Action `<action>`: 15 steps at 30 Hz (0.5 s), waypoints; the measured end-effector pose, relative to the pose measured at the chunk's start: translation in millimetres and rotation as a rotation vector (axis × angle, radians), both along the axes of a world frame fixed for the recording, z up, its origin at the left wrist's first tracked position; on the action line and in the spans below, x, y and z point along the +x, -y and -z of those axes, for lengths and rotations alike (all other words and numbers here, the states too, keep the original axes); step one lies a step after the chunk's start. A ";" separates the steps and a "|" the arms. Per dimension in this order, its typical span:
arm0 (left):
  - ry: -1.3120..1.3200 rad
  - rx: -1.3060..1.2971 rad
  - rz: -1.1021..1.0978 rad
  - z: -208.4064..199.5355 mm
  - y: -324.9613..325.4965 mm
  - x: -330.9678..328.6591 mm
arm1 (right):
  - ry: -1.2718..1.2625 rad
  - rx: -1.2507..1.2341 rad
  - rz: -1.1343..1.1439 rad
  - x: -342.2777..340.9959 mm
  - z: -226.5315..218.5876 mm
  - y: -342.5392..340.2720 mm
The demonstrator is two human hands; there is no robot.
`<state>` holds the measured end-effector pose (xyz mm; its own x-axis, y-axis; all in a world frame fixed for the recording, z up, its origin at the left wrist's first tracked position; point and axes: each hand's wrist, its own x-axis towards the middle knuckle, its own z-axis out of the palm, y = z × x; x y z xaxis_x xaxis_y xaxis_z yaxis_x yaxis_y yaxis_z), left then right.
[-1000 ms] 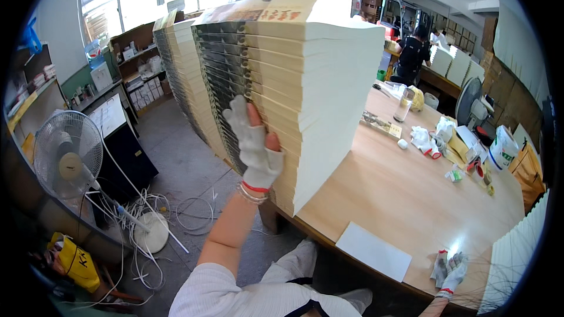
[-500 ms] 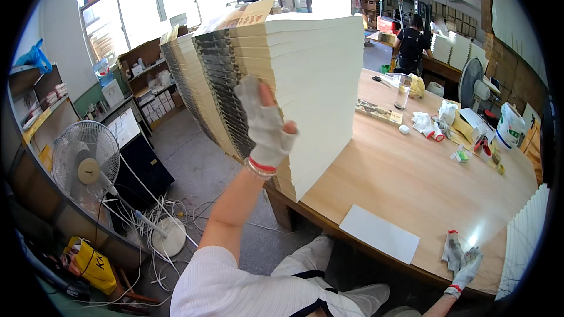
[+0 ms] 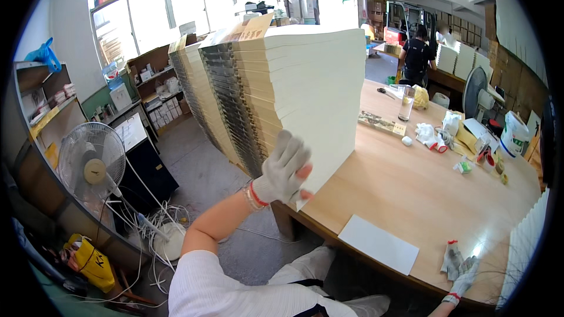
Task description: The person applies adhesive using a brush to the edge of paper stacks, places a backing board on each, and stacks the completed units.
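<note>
Two gloved hands, left hand (image 3: pixel 283 170) spread flat, fingers open, pressed against the lower corner of a tall paper stack (image 3: pixel 294 88) at the worktop's (image 3: pixel 423 199) left edge, right hand (image 3: pixel 461 267) resting loosely open near the front edge, well apart from it, gripping nothing.

Broad bare run of wooden table (image 3: pixel 411 199) between the tall stack of printed sheets (image 3: pixel 294 94) at the left edge and the clutter of bottles and bags (image 3: pixel 470 147) toward the far right corner. Near edge partly taken by a flat white sheet (image 3: pixel 379 243). Right corner hemmed by another white stack (image 3: pixel 526 240).
</note>
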<state>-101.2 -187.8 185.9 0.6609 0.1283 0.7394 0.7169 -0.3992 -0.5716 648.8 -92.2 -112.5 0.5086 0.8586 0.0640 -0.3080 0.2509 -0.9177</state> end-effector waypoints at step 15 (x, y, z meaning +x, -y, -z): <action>0.448 0.178 -0.191 -53.5 1.6 -17.2 | -0.111 -0.049 0.040 18.2 10.2 -12.8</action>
